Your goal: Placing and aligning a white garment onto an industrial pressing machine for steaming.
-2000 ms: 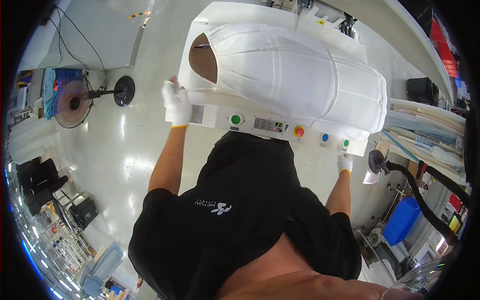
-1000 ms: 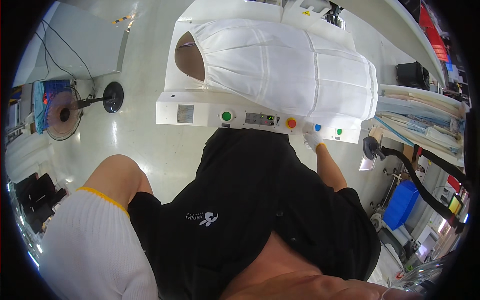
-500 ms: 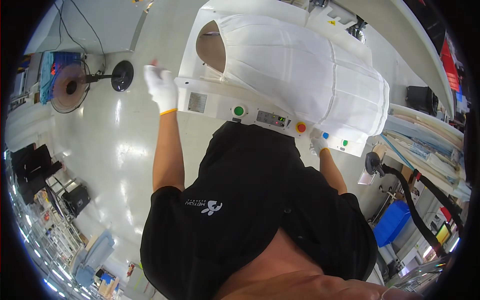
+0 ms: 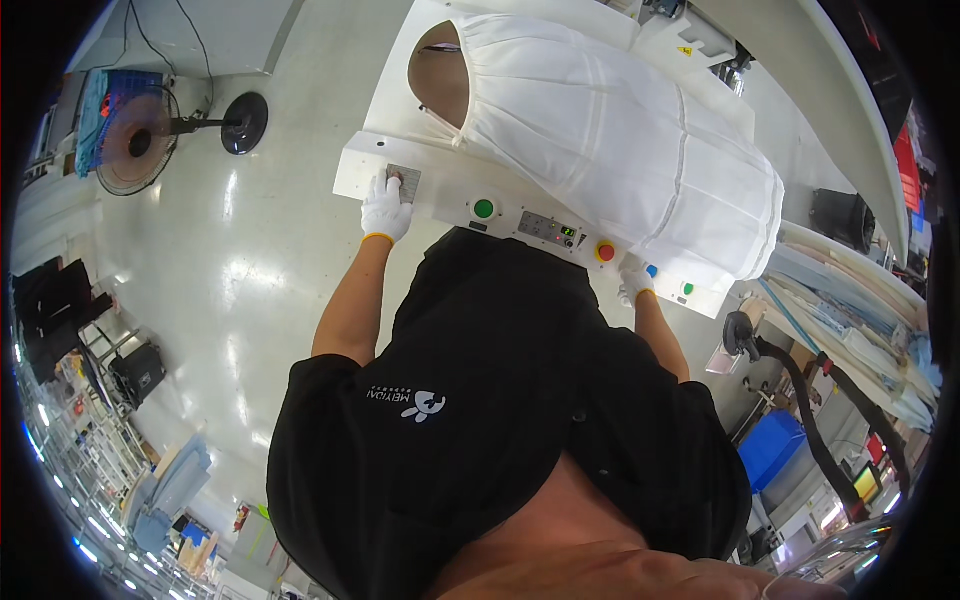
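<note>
A white fabric piece (image 4: 590, 130), gathered at its left end, is stretched over the long padded form of a pressing machine. Along the near side runs the machine's white control panel (image 4: 450, 195). My left hand (image 4: 388, 208), in a white glove, has its fingers extended on the panel's left part, over a grey metal plate (image 4: 408, 184); one fingertip looks bare. My right hand (image 4: 634, 282), gloved too, is at the panel's near edge against a blue button (image 4: 651, 270); its fingers are bent and partly hidden, so their closure is unclear.
A green button (image 4: 484, 208), a small lit display (image 4: 567, 231) and a red button (image 4: 605, 252) sit between my hands. A standing fan (image 4: 140, 145) is on the left. At right are stacked light fabrics (image 4: 850, 290), a black hose (image 4: 800, 375) and a blue bin (image 4: 772, 450).
My left hand has moved right, from beside the panel's left end onto the panel. My right hand stays near the blue button. The view has shifted slightly.
</note>
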A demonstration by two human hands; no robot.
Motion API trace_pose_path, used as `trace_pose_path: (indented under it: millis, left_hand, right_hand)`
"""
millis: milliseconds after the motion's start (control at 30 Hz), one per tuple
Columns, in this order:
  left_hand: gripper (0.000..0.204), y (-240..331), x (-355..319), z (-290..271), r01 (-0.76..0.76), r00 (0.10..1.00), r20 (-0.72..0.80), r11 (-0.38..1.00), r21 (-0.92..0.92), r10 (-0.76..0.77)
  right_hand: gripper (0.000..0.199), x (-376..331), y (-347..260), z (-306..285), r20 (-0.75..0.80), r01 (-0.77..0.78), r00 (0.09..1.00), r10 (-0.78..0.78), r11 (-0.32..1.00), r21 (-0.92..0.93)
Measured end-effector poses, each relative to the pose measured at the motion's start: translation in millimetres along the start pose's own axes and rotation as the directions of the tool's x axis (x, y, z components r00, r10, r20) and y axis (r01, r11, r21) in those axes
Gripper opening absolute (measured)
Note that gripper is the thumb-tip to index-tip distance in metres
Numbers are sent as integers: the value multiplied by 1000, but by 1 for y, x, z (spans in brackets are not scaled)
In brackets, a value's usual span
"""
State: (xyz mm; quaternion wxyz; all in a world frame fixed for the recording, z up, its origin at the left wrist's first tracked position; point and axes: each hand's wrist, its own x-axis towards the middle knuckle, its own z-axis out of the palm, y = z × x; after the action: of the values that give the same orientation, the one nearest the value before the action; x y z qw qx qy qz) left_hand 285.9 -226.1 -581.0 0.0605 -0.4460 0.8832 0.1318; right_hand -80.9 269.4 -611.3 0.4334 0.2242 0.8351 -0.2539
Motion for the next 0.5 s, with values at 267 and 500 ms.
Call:
trace_pose_path:
  millis: [267, 500]
  left_hand:
    - [56, 6, 13, -6, 1, 1000, 2, 993, -118, -1]
    - [53, 5, 15, 5, -46, 984, -174, 990, -133, 22]
  right_hand:
    - [58, 5, -2, 6, 11, 19, 1000, -19, 999, -27]
    - [61, 35, 11, -3, 78, 27, 997, -24, 999, -38]
